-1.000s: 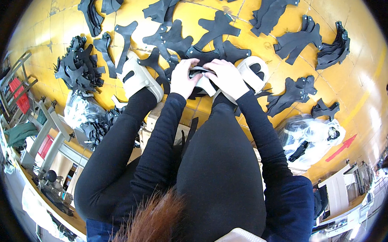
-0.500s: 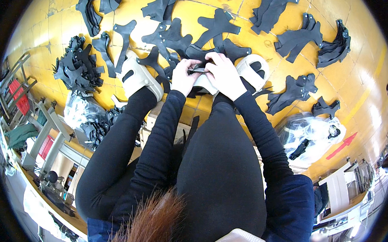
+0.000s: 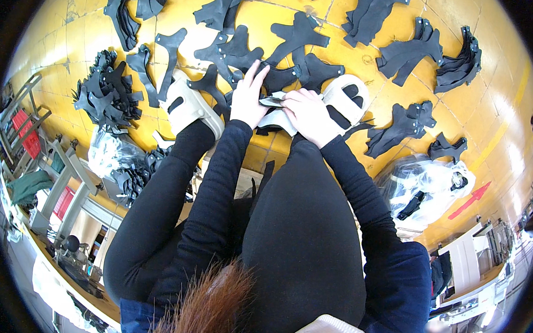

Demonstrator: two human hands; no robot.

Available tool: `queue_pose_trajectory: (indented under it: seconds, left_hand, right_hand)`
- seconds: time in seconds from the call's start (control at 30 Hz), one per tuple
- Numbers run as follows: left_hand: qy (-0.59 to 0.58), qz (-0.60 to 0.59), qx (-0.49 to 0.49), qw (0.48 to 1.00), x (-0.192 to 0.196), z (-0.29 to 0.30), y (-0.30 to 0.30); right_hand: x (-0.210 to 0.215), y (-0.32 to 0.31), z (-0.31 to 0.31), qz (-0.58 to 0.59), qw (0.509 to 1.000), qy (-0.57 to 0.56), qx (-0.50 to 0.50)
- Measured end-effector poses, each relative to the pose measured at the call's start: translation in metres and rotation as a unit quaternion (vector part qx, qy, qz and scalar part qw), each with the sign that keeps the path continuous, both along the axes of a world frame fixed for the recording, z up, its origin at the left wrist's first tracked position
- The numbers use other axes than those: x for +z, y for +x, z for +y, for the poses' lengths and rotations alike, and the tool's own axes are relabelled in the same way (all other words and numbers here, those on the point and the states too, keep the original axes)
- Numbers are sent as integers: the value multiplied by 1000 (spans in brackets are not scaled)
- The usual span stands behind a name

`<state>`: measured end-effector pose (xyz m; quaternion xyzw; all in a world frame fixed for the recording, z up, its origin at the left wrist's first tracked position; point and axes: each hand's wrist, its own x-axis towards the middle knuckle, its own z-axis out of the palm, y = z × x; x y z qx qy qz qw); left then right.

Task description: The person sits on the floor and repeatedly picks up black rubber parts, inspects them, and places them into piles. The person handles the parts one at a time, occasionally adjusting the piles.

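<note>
Between my feet, my left hand (image 3: 250, 100) has its fingers stretched out and apart, the tips beside a black cut-out piece (image 3: 280, 79) lying on the floor. My right hand (image 3: 311, 116) is closed, its fingertips pinching a small flat dark-and-white piece (image 3: 273, 101) that reaches toward my left palm. What exactly that piece is, I cannot make out. Just below it is a curved white strip (image 3: 278, 119), partly behind my right hand. More black branched pieces (image 3: 242, 51) of soft-looking sheet lie on the floor just beyond my hands.
Stacks of black pieces (image 3: 411, 51) spread over the yellow tiled floor (image 3: 366, 66). A heaped bundle (image 3: 106, 91) stands at left. A clear plastic bag (image 3: 423, 191) lies at right, another bag (image 3: 109, 151) at left. Beige slippers (image 3: 346, 101) are on my feet. Grey metal frames (image 3: 70, 176) stand at far left.
My left hand has let go of the small piece and stretched its fingers out, away from my right hand. My right hand has shifted slightly nearer to me, still pinching.
</note>
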<state>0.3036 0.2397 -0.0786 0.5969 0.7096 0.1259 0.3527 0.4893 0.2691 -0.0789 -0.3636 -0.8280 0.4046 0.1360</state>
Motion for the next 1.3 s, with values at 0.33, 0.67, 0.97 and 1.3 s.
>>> queue_pose_trajectory:
  seconds: [0.33,0.67,0.97,1.3]
  left_hand:
    - [-32,127,-90,987,2,14,-3]
    - [-38,174,-106,978,-5,7,-1]
    - [-113,-314,53,941,-8,4,0]
    - [-228,-437,106,863,-9,13,2]
  right_hand:
    - [-1,-1,3,2,1000,-7,-8]
    - [-3,1,2,-5,1000,-14,7]
    - [-1,0,3,32,993,-11,-111]
    - [3,1,8,60,991,28,-113]
